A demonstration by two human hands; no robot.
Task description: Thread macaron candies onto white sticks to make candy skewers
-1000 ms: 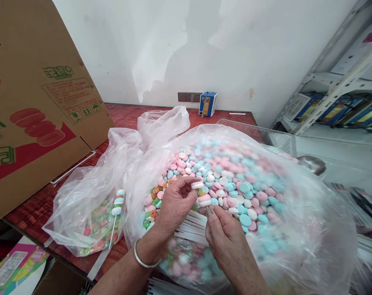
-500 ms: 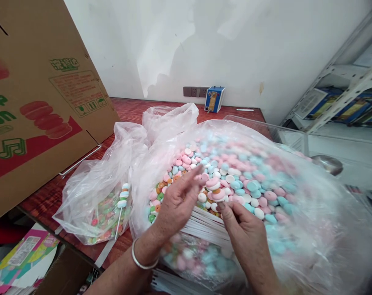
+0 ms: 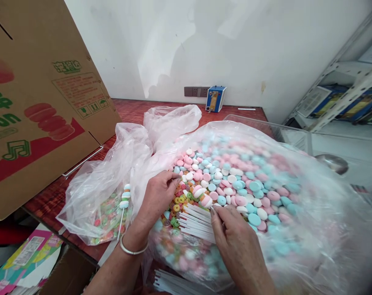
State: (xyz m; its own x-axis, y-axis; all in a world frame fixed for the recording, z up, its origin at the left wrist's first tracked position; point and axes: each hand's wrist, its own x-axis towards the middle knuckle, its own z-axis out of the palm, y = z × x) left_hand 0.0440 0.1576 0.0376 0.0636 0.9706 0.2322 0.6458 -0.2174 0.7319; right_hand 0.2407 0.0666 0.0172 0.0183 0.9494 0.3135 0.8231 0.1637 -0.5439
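Right hand [image 3: 239,241] pinches a candy stick [image 3: 203,196].
Left hand [image 3: 159,193] is pinched narrow, its hold unclear; cloudy bag [image 3: 333,229] blurs candies [image 3: 286,202] right of the hands.

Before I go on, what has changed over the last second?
The left hand let go of the marshmallow skewer and moved left, to the ring candies; its grip there is unclear. The right hand still holds that skewer. The second skewer stayed put.

light: bright, from behind | wall [image 3: 112,45]: soft-edged head-and-shoulders shadow [image 3: 201,53], paler patches | candies [image 3: 240,200]: fairly clear mid-frame | big bag [image 3: 330,241]: milky sheen, right side blurred | shelf [image 3: 336,98]: skewed
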